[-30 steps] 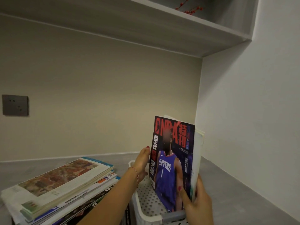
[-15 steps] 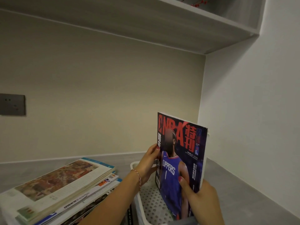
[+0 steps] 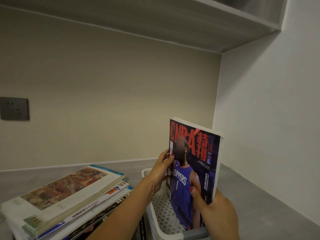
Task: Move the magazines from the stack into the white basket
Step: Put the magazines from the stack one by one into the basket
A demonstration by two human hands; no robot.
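Observation:
A basketball magazine (image 3: 194, 163) with a dark red and blue cover stands upright inside the white perforated basket (image 3: 161, 212) at the bottom centre. My left hand (image 3: 160, 170) grips its left edge. My right hand (image 3: 216, 213) holds its lower right edge, thumb on the cover. More pages show behind it along the top and right edge. The stack of magazines (image 3: 69, 198) lies flat to the left of the basket, a map-like cover on top.
The grey counter (image 3: 259, 205) runs into a corner, with the white side wall (image 3: 268, 118) close to the right of the basket. A shelf (image 3: 190, 23) hangs overhead. A dark wall socket (image 3: 14, 108) is on the back wall at left.
The upright magazine has turned to face me more squarely and closed against the pages behind it. My left hand slid up its left edge. The view tilted upward.

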